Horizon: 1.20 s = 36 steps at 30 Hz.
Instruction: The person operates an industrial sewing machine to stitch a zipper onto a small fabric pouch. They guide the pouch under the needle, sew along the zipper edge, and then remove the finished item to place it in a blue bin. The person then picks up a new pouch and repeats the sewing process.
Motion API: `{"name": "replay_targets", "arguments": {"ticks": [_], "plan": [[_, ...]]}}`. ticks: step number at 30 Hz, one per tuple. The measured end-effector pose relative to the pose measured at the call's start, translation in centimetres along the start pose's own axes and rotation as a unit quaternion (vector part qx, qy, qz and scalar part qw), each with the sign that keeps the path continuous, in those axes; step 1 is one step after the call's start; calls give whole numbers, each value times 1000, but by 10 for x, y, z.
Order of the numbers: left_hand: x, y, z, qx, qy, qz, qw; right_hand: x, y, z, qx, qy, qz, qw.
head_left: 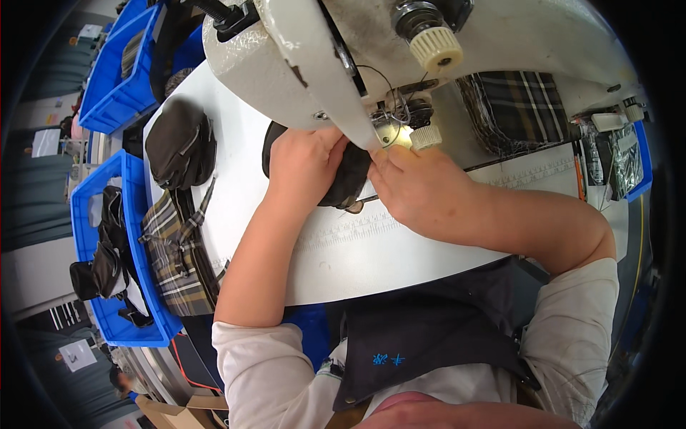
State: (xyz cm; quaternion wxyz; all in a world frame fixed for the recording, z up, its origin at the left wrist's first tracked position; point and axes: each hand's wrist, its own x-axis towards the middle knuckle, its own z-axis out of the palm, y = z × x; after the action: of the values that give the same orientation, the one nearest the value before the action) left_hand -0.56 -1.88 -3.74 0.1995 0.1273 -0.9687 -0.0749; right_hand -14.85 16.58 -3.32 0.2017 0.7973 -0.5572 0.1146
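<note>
Head view: twelve-o'clock sewing machine (289, 61) is obscuring some fingertips; left hand (304, 160), touching dark cloth (349, 176), and right hand (420, 183) are holding fingers together; pinch unverifiable.

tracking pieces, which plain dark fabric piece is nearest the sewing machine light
The dark fabric piece under the left hand, by the sewing machine light; the others lie farther left.

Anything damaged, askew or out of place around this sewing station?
The sewing machine has a dark mark on its white head, possibly chipped paint. Plaid fabric seems to droop over the tabletop at left, and the plaid pieces at right have frayed edges. Nothing looks spilled.
</note>
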Motion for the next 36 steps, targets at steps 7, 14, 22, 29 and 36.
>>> {"name": "replay_targets", "arguments": {"ticks": [7, 14, 22, 29, 36], "plan": [[1, 4, -2, -67, 10, 30, 997, 1, -2, -1, 35, -8, 19, 999], [-2, 6, -6, -43, -2, 34, 999, 0, -2, -2, 43, -34, 14, 998], [-8, 16, -12, 0, 7, 57, 998, -2, -3, 0, 28, -44, 3, 999], [-9, 28, -13, 52, -4, 43, 998, -2, -3, -1, 34, -46, 9, 998], [-7, 35, -16, 56, -13, 30, 998, 0, -1, -7, 49, -102, 20, 993]]}}
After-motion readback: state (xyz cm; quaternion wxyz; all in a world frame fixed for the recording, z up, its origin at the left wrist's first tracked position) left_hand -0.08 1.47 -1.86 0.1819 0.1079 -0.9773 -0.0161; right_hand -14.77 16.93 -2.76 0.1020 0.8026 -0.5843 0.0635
